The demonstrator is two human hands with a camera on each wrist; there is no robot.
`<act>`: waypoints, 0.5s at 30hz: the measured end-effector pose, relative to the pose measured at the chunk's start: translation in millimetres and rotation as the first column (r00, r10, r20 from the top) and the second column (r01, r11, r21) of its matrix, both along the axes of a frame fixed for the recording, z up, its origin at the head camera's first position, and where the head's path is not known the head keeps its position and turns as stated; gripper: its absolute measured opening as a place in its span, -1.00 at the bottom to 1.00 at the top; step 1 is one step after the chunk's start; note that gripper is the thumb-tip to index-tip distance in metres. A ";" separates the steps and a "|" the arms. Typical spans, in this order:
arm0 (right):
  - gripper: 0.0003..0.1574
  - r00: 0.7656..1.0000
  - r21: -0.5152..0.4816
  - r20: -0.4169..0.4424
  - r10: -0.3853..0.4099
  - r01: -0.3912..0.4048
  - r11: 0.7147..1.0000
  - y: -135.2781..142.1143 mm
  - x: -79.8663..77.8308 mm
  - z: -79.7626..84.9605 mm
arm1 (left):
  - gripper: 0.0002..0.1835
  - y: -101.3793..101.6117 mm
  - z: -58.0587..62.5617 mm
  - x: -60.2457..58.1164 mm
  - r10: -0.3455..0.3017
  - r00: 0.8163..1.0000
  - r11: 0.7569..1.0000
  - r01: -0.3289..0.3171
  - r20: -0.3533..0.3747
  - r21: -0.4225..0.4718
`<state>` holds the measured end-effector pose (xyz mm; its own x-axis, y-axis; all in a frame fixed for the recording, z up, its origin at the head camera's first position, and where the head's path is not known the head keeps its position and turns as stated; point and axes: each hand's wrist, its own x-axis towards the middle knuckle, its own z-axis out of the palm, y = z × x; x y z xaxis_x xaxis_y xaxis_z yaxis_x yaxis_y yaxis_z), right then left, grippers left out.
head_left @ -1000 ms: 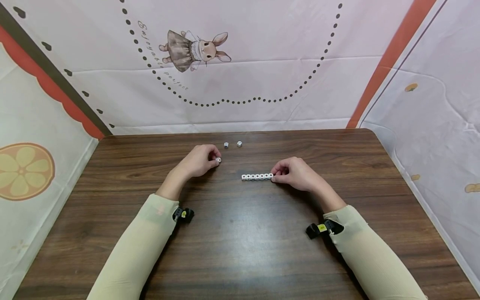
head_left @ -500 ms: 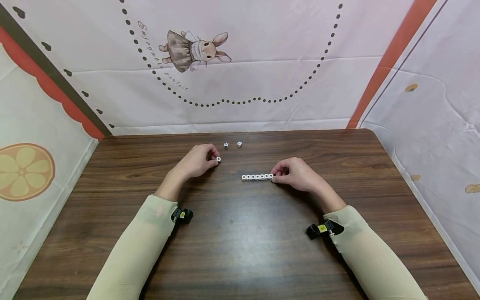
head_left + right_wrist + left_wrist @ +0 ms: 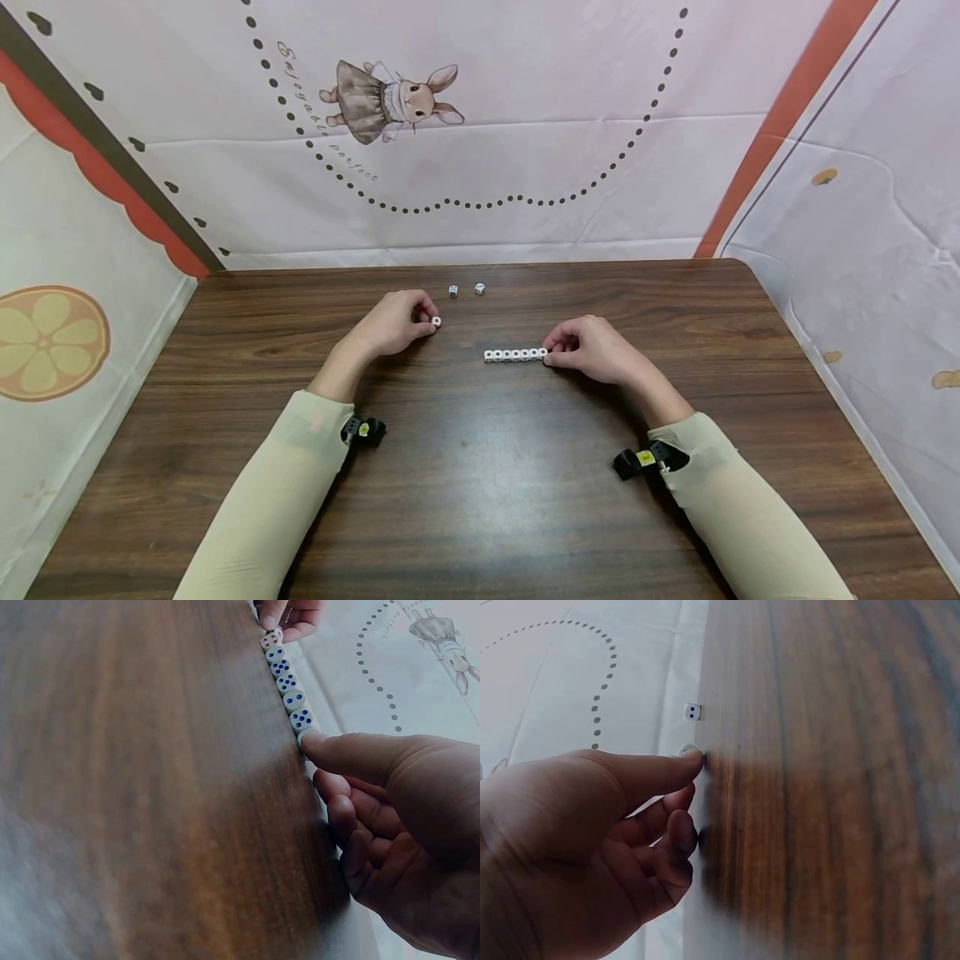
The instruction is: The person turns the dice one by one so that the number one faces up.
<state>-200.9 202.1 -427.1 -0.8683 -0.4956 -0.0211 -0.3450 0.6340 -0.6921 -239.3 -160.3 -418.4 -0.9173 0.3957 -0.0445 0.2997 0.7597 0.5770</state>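
Note:
My left hand (image 3: 392,323) pinches a white die (image 3: 437,321) between thumb and fingers at the table's surface; one large dark pip faces up. In the left wrist view the thumb hides most of that die. To the right lies a straight row of several white dice (image 3: 513,355), touching side by side, each with a single large pip on top. My right hand (image 3: 591,348) holds the die at the row's right end between thumb and fingers. Blue pips, and red ones at the far end, show on the row's side (image 3: 287,682) in the right wrist view.
Two loose dice, a left one (image 3: 453,291) and a right one (image 3: 480,288), lie apart near the back edge of the brown wooden table (image 3: 480,500). A white printed cloth (image 3: 525,167) hangs behind and along both sides.
The die in my left fingers has turned: several pips faced up a second ago, now a single large one. My right hand and the row have stayed in place.

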 end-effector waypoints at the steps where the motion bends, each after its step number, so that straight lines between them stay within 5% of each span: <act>1: -0.88 1.000 0.000 -0.001 0.001 -0.001 1.000 0.3 0.0 -0.1 | -0.92 -0.2 0.0 0.0 0.000 1.000 1.000 0.000 0.001 -0.001; 15: -0.88 1.000 -0.002 0.003 -0.006 0.006 1.000 -0.1 0.2 0.6 | -0.91 -1.0 -0.5 -0.7 0.002 1.000 1.000 -0.001 0.012 -0.021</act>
